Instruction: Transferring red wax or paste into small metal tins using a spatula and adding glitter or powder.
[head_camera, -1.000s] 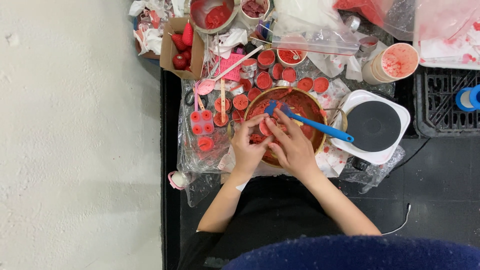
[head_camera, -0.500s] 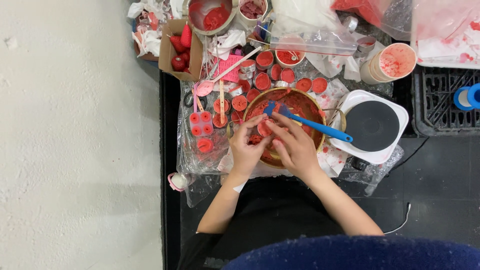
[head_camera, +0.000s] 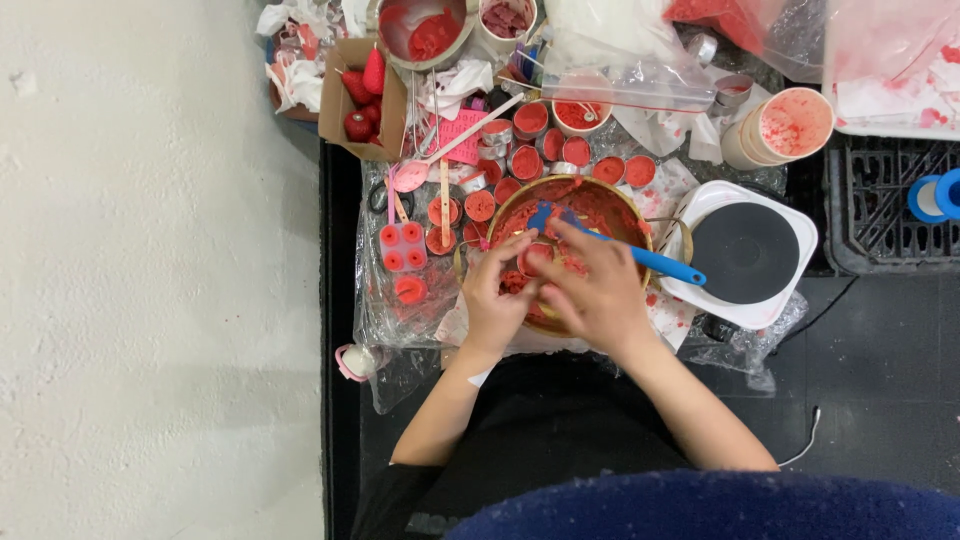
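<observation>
At the frame's centre, the left hand (head_camera: 497, 300) and right hand (head_camera: 590, 290) together pinch a small round red-filled tin (head_camera: 535, 258) over the wide gold-rimmed bowl of red wax (head_camera: 600, 205), while many filled tins (head_camera: 528, 160) already sit above it, so much filling looks done.

bowl (head_camera: 628, 205): gold rim, red mush inside
spatula (head_camera: 655, 261): bright blue
small cups (head_camera: 528, 160): silver, filled with red
mould (head_camera: 402, 247): pink with red dots
hot plate (head_camera: 745, 252): white with a black round top
paper cup (head_camera: 790, 125): tan, with pink-red smears inside
cardboard box (head_camera: 352, 100): brown, red strawberry shapes in it
tape roll (head_camera: 935, 195): blue
surface (head_camera: 880, 340): black
my sleeve (head_camera: 700, 505): dark blue
</observation>
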